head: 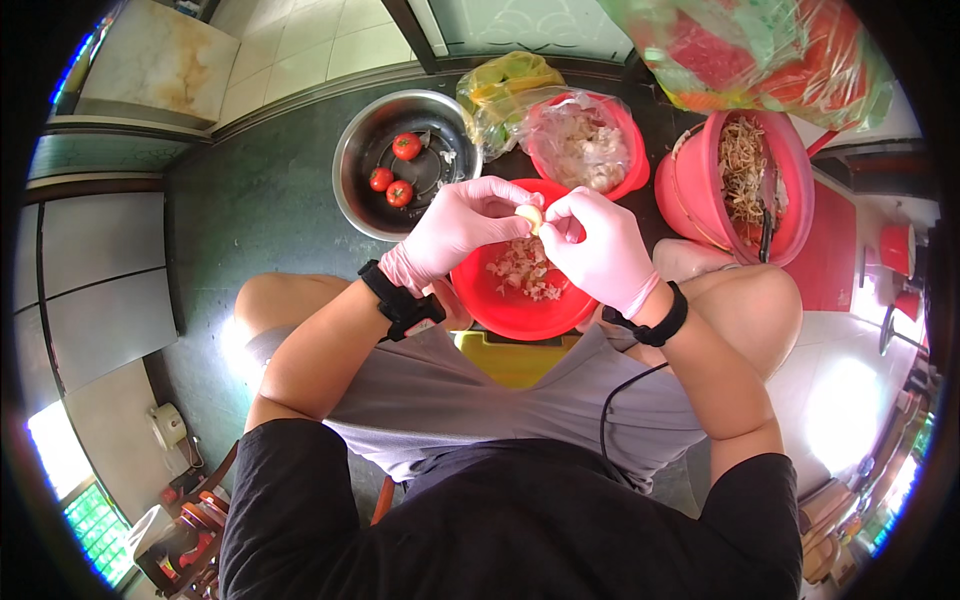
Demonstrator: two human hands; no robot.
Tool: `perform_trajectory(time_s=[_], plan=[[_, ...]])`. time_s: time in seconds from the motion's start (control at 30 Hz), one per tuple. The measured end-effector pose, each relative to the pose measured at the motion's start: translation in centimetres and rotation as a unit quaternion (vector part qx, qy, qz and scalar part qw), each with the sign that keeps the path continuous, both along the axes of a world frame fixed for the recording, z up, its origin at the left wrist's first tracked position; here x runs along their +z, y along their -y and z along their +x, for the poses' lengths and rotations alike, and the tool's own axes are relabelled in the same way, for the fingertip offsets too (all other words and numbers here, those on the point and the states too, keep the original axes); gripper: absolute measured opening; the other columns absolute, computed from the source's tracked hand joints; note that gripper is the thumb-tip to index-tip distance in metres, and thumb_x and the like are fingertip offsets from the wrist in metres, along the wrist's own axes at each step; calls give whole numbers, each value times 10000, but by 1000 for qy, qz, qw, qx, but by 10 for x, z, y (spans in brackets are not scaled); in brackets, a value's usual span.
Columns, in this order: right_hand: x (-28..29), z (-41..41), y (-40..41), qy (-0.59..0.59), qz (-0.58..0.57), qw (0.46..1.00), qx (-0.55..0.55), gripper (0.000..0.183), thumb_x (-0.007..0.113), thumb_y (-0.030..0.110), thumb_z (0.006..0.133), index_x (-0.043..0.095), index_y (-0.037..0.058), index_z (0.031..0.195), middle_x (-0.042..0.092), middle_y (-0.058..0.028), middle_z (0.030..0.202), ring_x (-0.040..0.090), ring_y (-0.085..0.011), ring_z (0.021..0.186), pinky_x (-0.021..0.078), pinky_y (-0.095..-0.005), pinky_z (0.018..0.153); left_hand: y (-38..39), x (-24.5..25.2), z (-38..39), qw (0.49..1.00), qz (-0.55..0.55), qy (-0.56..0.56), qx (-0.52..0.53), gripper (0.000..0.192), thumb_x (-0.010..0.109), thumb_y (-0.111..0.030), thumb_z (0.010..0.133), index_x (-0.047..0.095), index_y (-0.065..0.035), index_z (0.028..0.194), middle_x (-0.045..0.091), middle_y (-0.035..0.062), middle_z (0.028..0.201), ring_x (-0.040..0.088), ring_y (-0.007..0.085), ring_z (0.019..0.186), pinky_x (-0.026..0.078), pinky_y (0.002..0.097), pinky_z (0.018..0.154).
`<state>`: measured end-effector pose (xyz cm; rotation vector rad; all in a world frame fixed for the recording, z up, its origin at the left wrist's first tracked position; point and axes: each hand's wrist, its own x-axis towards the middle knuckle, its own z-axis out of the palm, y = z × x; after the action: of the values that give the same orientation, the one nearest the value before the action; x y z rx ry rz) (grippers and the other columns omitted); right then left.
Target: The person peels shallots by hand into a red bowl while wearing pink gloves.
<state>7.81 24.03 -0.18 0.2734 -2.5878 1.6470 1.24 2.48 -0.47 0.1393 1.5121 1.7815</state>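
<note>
A pale yellow garlic clove (529,217) is pinched between the thumb and fingers of my left hand (469,225), which wears a pink glove. My right hand (600,244), gloved the same way, has its thumb and fingertips at the clove's right side; whether they grip it or only touch it cannot be told. Both hands are over a red plastic basin (517,319), where whitish peels or clove pieces (536,281) lie. Behind it stands a pink-red basin (641,161) lined with a clear plastic bag, holding many whitish cloves (592,154).
A steel bowl (349,206) at the back left holds several red tomatoes (406,146). To the right, a tilted pink bucket (686,184) contains dry scraps and a black-handled tool (766,236). A yellow bag (510,71) and a large filled plastic bag (757,60) are farther back.
</note>
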Motion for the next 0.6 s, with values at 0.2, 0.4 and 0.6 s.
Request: perform_trajectory(time_s=[0.2, 0.4, 0.6], plan=[[1, 1, 1, -5, 18, 1000, 2, 130, 758, 21, 821, 656, 43, 898, 646, -81, 837, 650, -212, 691, 533, -340, 635, 0, -1, 2, 1000, 3, -18, -7, 243, 744, 39, 920, 676, 28, 1153, 716, 124, 1213, 678, 184, 1144, 545, 348, 1037], [-1, -1, -2, 1, 8, 1000, 9, 109, 745, 16, 820, 656, 42, 878, 645, -87, 814, 659, -218, 685, 536, -338, 643, 0, 2, 1, 1000, 1, -19, -15, 241, 741, 44, 921, 680, 30, 1155, 715, 131, 1219, 685, 190, 1134, 549, 351, 1034], [0, 1, 0, 15, -4, 1000, 8, 130, 757, 14, 787, 652, 44, 857, 647, -69, 794, 656, -196, 685, 530, -321, 645, -1, -1, 5, 1000, 13, -16, -12, 241, 749, 32, 921, 685, 35, 1153, 722, 133, 1201, 693, 191, 1115, 554, 354, 1022]])
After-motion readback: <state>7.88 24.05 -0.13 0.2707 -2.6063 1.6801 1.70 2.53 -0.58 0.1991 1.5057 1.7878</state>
